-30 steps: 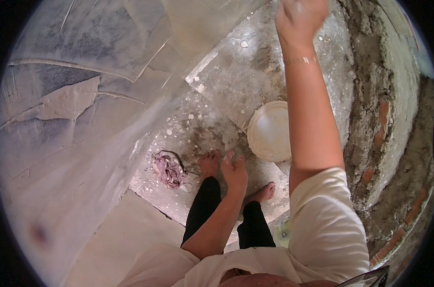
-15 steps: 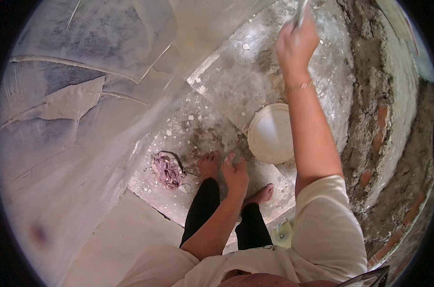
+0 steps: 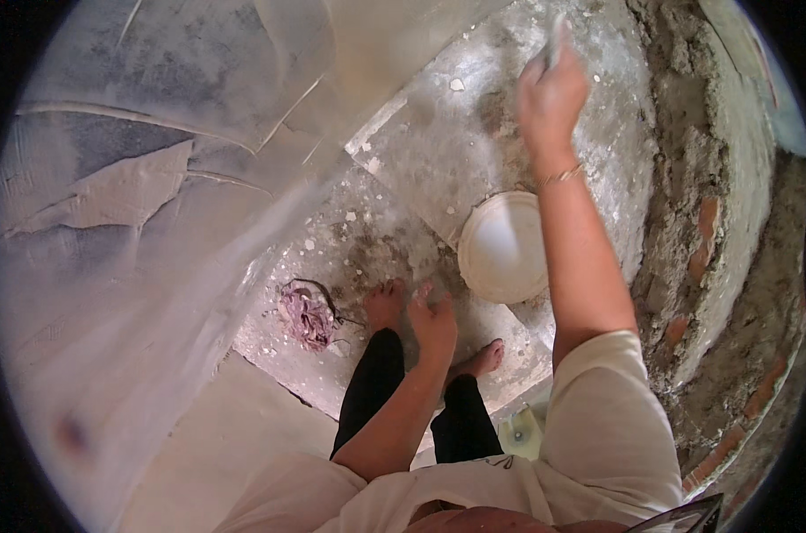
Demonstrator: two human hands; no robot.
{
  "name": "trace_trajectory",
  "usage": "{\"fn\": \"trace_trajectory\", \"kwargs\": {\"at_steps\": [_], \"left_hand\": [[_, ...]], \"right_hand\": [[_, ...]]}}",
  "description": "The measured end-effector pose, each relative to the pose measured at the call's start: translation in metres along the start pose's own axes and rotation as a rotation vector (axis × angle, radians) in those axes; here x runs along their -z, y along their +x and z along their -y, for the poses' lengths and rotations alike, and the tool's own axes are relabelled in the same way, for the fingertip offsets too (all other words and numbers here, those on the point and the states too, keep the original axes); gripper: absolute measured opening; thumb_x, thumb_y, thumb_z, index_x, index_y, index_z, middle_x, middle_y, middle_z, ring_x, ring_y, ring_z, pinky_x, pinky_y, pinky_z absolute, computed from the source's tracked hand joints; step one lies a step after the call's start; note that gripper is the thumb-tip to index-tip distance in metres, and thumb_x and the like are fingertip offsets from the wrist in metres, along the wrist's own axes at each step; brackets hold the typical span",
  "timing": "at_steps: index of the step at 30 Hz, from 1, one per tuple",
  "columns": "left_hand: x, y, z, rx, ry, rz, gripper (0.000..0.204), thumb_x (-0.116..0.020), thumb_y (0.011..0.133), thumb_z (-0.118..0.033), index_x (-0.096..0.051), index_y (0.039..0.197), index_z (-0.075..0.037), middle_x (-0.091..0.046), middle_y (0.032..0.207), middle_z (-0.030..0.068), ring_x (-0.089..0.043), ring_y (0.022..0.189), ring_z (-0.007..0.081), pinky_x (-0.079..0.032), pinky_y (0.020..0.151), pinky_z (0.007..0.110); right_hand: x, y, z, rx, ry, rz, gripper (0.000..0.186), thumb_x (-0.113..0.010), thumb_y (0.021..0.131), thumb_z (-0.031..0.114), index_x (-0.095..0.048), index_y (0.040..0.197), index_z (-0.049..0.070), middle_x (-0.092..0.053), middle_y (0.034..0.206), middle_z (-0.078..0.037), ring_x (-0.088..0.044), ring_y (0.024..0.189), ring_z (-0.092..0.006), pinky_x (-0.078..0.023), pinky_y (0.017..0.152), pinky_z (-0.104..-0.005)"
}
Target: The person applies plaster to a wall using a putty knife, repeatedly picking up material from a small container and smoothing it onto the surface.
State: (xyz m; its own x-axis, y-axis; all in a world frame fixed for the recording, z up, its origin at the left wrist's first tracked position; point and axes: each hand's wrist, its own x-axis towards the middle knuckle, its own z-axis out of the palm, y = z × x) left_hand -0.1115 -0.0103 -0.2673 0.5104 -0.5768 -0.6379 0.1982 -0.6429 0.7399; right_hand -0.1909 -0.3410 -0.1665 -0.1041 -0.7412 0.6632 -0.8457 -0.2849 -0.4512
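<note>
My right hand (image 3: 552,102) is raised at the upper right, closed round a narrow pale tool (image 3: 558,40), probably a scraper, blurred by motion. A round white lid or bucket top (image 3: 496,249) lies on the dusty floor beside my right forearm, partly behind it. My left hand (image 3: 431,324) hangs low near my bare feet (image 3: 383,306), with loosely bent, white-dusted fingers apart and nothing visible in them. To its left a crumpled pink rag or bag (image 3: 307,320) with a dark cord lies on the floor.
A plastered surface (image 3: 127,204) with cracks and ridges fills the left side. At the right runs rough, broken masonry (image 3: 687,204) with exposed brick and crumbly mortar. The floor (image 3: 438,133) has white flakes and seams between slabs.
My right hand has come down and slightly inward from the top edge, and the tool in it has come into view. My left hand has barely moved.
</note>
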Motion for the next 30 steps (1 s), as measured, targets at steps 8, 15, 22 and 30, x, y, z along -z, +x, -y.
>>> {"fn": "trace_trajectory", "kwargs": {"at_steps": [8, 15, 22, 30], "left_hand": [[-0.006, 0.004, 0.008, -0.097, 0.044, -0.007, 0.035, -0.061, 0.078, -0.009, -0.052, 0.105, 0.011, -0.054, 0.075, 0.0138, -0.052, 0.062, 0.0195, -0.041, 0.057, 0.032], [0.002, -0.003, -0.028, 0.124, -0.068, 0.054, 0.033, -0.060, 0.078, -0.009, -0.053, 0.105, 0.010, -0.052, 0.071, 0.0108, -0.050, 0.055, 0.0169, -0.039, 0.051, 0.030], [-0.001, 0.000, -0.003, -0.052, 0.041, 0.008, 0.034, -0.060, 0.080, -0.009, -0.052, 0.108, 0.009, -0.050, 0.082, 0.0102, -0.048, 0.064, 0.0127, -0.039, 0.056, 0.027], [0.004, -0.004, -0.024, 0.111, -0.106, 0.052, 0.034, -0.061, 0.080, -0.009, -0.051, 0.108, 0.008, -0.048, 0.085, 0.0080, -0.046, 0.063, 0.0097, -0.038, 0.055, 0.025]], "right_hand": [[-0.056, 0.037, 0.012, 0.059, 0.076, 0.083, 0.037, -0.051, 0.073, 0.000, -0.054, 0.111, -0.002, -0.057, 0.074, -0.022, -0.055, 0.068, -0.0396, -0.046, 0.061, -0.0411], [0.013, -0.002, 0.019, -0.043, 0.084, 0.214, 0.042, -0.049, 0.073, -0.002, -0.051, 0.115, -0.003, -0.056, 0.094, -0.025, -0.054, 0.082, -0.0398, -0.045, 0.071, -0.0447], [-0.025, 0.058, 0.045, 0.048, 0.180, 0.002, 0.046, -0.043, 0.068, -0.006, -0.049, 0.114, -0.004, -0.055, 0.094, -0.025, -0.054, 0.088, -0.0395, -0.043, 0.081, -0.0429], [0.008, -0.039, 0.020, -0.248, 0.101, 0.456, 0.064, -0.045, 0.068, -0.012, -0.032, 0.130, -0.007, -0.046, 0.115, -0.031, -0.045, 0.111, -0.0392, -0.039, 0.093, -0.0440]]}}
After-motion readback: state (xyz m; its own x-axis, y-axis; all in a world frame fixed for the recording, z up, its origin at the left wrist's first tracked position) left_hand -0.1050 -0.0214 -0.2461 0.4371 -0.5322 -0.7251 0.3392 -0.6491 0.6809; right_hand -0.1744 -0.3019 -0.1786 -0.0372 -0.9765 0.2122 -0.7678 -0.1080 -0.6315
